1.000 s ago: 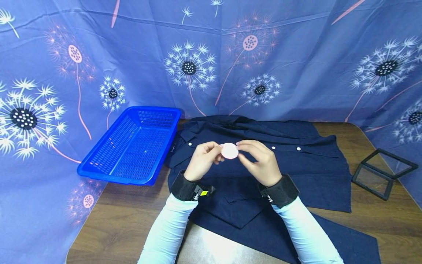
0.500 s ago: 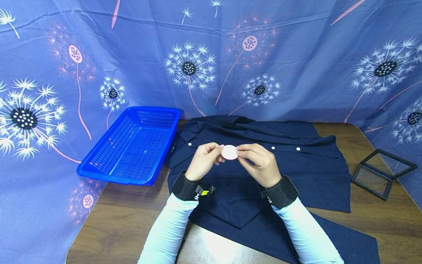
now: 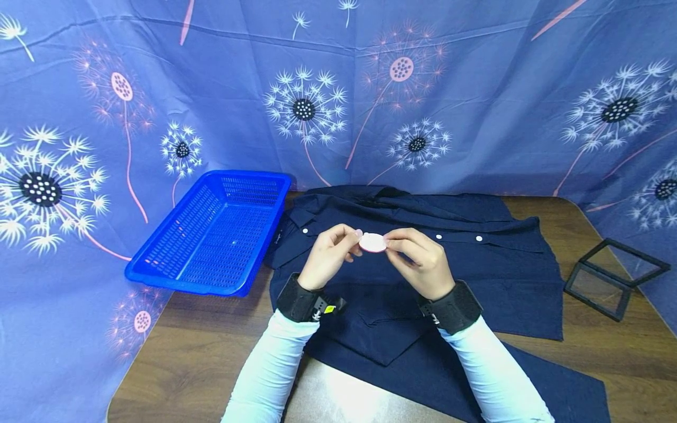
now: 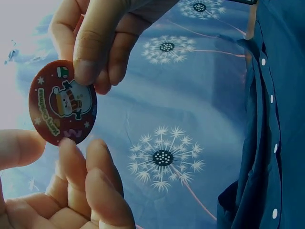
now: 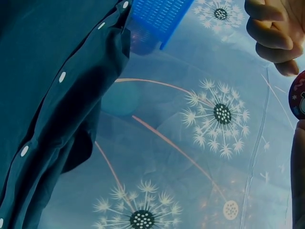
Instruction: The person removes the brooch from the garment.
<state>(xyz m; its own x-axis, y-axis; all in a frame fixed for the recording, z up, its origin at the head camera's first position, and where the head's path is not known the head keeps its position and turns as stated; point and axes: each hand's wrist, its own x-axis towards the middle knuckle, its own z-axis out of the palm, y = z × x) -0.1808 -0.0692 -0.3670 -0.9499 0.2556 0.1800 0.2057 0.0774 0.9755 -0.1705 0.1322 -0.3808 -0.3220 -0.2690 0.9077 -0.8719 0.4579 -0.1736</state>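
Observation:
A small round flat disc point(image 3: 374, 242) is held between both hands, over a dark navy shirt point(image 3: 497, 282). In the head view its pale side and pinkish rim show; in the left wrist view the disc point(image 4: 64, 102) shows a red face with a snowman and Christmas lettering. My left hand point(image 3: 329, 254) pinches its left edge with thumb and fingers. On the opposite edge my right hand point(image 3: 420, 262) pinches it, fingers above and thumb on the printed side. Only a slice of the disc point(image 5: 298, 95) appears in the right wrist view.
A blue perforated plastic basket point(image 3: 227, 235) stands left on the wooden table point(image 3: 185, 352). To the right lies an open black-framed hinged case point(image 3: 616, 279). White buttons point(image 3: 479, 238) line the shirt. A blue dandelion-patterned curtain point(image 3: 338, 70) hangs behind.
The disc has tilted, looking narrower in the head view, and moved slightly right and down. Both hands have shifted slightly right with it.

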